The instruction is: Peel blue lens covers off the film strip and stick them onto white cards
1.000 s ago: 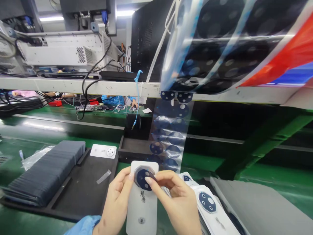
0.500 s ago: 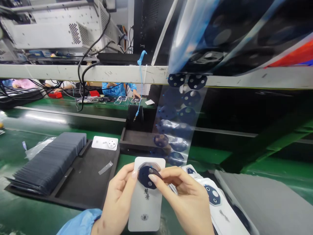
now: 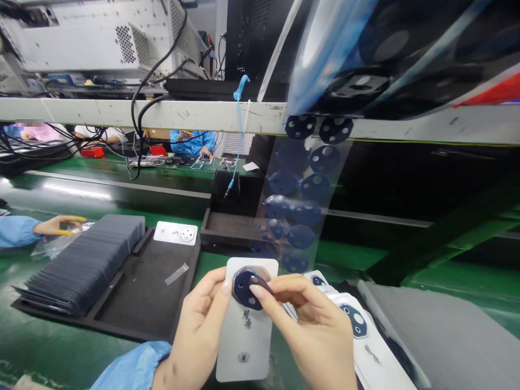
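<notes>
My left hand [image 3: 203,322] grips the left edge of a white phone back cover [image 3: 246,344], which has dark printed characters and a small round emblem below. Between thumb and fingers, my right hand [image 3: 311,319] pinches a dark blue round camera sticker [image 3: 246,288] with several holes. The sticker lies over the eight-sided camera area near the cover's top, its right side lifted toward my right fingers. Whether its left side is stuck down, I cannot tell. To the right lie white covers [image 3: 376,355] bearing similar dark stickers, partly behind my right hand.
A clear sheet of dark stickers [image 3: 300,211] hangs from the shelf edge [image 3: 203,116]. On the left, a black tray [image 3: 142,298] holds a row of dark thin sheets [image 3: 87,265] and one white cover [image 3: 176,233]. Grey foam [image 3: 450,330] lies right. A co-worker's hand [image 3: 60,225] touches a plastic bag.
A co-worker's blue-sleeved hand has come in at the left, by the plastic bag. My hands keep their hold; the sticker sits slightly differently on the cover. The view has shifted a little.
</notes>
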`<state>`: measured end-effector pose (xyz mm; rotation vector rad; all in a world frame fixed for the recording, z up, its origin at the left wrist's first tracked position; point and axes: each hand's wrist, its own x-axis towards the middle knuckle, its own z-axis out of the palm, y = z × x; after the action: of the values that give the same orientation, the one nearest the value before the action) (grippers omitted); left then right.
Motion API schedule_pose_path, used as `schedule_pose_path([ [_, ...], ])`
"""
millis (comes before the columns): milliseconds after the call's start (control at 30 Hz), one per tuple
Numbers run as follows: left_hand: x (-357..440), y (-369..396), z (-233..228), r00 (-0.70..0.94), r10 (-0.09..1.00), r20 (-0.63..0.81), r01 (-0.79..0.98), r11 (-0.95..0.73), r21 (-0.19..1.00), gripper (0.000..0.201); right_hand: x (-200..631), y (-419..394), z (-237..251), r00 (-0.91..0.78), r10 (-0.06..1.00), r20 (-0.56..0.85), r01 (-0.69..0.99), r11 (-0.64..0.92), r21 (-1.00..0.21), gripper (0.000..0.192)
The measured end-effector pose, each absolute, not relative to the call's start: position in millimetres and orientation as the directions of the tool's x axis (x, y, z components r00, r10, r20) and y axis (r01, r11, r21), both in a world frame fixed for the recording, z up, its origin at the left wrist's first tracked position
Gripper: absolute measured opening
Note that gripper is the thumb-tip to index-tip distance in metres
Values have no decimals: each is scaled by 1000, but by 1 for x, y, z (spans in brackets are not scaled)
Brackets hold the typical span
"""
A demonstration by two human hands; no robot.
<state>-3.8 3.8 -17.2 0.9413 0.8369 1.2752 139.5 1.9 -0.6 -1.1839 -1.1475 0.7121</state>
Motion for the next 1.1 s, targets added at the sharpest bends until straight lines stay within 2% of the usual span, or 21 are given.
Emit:
schedule_pose_path([
  [300,0,2,-8,78,997,-24,-367,51,929,36,142,6,-5,272,891,364,168,328,-930,14],
  [533,-1,1,-15,24,994,105,-197,-99,975,31,138,1,-8,276,871,406,225,352,-909,13],
  [633,1,3,-15,10,994,109,-246,-103,964,29,135,3,-13,332,778,534,366,416,-833,15],
  [733,4,4,-11,-15,997,77,-324,-77,943,32,133,8,-18,426,679,598,465,402,-788,38],
  [833,4,6,-11,-8,999,32,-387,-33,922,32,131,10,-18,426,778,461,359,323,-876,54],
  [967,2,9,-14,48,999,20,-416,2,909,29,127,8,-12,312,926,212,91,193,-977,43],
  [1100,0,11,-18,89,996,7,-400,29,916,29,130,11,-8,230,964,135,-21,144,-989,28],
])
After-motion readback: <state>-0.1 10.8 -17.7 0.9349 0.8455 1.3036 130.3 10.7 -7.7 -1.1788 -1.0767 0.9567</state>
